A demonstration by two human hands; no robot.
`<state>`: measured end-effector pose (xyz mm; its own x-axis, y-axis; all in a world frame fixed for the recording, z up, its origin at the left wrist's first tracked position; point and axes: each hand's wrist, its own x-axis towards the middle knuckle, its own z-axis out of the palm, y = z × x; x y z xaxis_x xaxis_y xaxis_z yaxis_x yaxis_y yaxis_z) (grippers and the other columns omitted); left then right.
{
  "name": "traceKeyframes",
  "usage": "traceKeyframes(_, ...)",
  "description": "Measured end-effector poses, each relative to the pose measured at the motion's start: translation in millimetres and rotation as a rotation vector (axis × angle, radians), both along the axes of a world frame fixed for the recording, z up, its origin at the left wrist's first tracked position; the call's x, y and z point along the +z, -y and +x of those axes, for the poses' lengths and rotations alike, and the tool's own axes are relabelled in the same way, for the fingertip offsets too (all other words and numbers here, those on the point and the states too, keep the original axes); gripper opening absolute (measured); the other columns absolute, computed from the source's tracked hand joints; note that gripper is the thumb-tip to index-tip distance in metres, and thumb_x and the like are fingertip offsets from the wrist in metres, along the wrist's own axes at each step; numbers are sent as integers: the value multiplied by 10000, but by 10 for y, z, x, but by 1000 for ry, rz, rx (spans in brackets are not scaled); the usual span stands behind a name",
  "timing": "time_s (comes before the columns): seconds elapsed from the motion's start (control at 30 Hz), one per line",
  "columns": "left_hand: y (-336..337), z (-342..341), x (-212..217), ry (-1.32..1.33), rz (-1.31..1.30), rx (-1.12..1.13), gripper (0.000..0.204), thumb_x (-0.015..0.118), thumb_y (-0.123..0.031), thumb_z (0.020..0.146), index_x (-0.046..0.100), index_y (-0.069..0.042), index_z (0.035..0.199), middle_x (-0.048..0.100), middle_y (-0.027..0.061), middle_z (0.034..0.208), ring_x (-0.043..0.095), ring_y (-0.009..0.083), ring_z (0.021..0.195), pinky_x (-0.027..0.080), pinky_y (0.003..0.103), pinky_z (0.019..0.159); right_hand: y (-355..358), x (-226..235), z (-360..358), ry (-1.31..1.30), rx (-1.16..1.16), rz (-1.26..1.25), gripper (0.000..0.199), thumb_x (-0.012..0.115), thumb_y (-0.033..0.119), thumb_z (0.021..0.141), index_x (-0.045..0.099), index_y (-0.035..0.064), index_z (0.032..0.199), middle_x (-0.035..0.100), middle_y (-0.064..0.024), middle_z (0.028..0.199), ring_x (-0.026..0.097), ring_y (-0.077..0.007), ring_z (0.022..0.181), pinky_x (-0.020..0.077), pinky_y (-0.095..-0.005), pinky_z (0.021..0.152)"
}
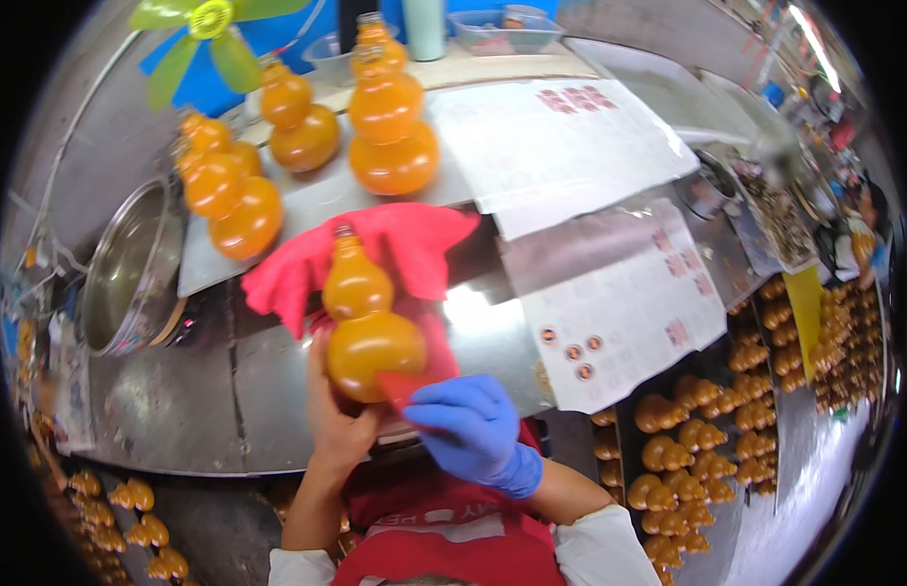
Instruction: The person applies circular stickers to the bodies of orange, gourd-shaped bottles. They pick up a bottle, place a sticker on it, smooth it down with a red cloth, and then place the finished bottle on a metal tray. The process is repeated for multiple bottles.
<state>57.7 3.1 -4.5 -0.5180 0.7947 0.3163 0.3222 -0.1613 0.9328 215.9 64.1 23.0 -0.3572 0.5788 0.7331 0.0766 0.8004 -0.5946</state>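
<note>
An orange gourd-shaped bottle (375,352) lies tilted on a red cloth (414,234), its narrow neck pointing away from me. My left hand (338,415), bare, is closed round the left side of its base. In a blue glove, my right hand (471,430) pinches a thin, flat red piece (400,388), whose pointed end touches the lower right of the big bulb. The red piece is slightly blurred, so I cannot tell its exact kind. The fingertips of my left hand are partly hidden by the bottle.
More orange gourd bottles (393,127) stand at the back left. A metal basin (131,264) sits left on the steel table (160,400). Sticker sheets (610,283) lie right. A green-bladed fan (211,20) is at the back, and racks of gourds (683,449) fill the lower right.
</note>
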Motion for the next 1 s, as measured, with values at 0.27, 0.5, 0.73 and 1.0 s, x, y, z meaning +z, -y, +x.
traceKeyframes(0.27,-44,-65,43,-346,38,-67,920,795,-30,640,279,21,1401,423,174,1347,455,291,1225,361,373,1029,-378,-150,935,-309,21,-1024,196,492,-4,830,622,9,975,587,-34,912,532,-100,858,438,-255,811)
traceKeyframes(0.5,73,-209,-62,-127,-91,-119,840,772,-80,680,331,71,1379,457,187,1342,443,273,1249,338,375,1049,-1852,-544,3198,362,-1121,-360,245,615,237,835,663,60,998,684,-128,901,659,-288,847,500,-359,750)
traceKeyframes(0.73,75,-231,-136,-268,-66,-102,873,787,-68,680,304,45,1398,393,200,1404,414,323,1273,301,404,1074,-2157,-700,4258,563,-1089,-877,340,650,345,787,682,36,924,680,-167,910,651,-313,889,496,-385,795)
traceKeyframes(1.0,107,-302,-175,-255,-113,-105,888,767,-70,675,277,49,1406,364,193,1415,391,316,1290,288,390,1074,-1815,-293,3659,683,-1207,-739,451,742,464,710,664,32,817,665,-140,767,644,-281,742,498,-375,702)
